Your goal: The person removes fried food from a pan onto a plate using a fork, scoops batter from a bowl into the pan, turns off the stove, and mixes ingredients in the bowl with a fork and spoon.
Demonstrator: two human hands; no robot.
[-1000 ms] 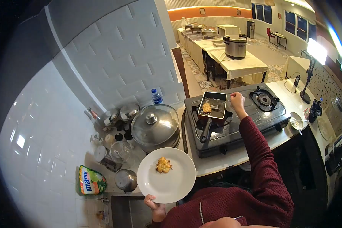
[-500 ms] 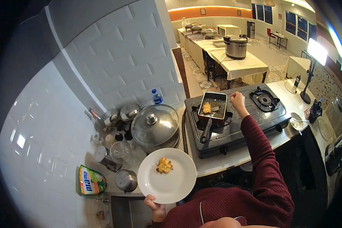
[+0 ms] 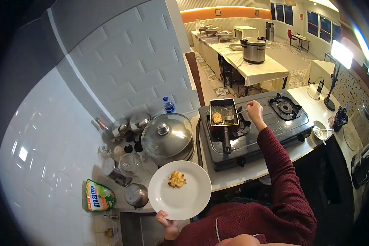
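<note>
My left hand [image 3: 167, 223] grips the near rim of a white plate [image 3: 192, 201], on which a golden fried fritter [image 3: 177, 179] lies. Over the stove, my right hand [image 3: 255, 111] is closed on the handle of a fork [image 3: 229, 117]. The tines reach into a small rectangular frying pan [image 3: 235, 107], beside a second fritter [image 3: 217, 118]. That fritter sits in the left part of the pan, apart from the fork as far as I can see. The pan rests on the left burner, its black handle [image 3: 226, 143] pointing toward me.
A two-burner gas stove [image 3: 270, 133] stands on the counter. To its left are a large lidded pan [image 3: 167, 135], a water bottle [image 3: 169, 105], a steel pot [image 3: 136, 194] and a green pouch [image 3: 99, 196]. A small bowl [image 3: 320, 130] and a lamp [image 3: 342, 55] stand right.
The frying pan has shifted left and turned, its handle swinging to the right. The fritter in it moved left along with it, and my right hand moved slightly left. The plate stays nearly still.
</note>
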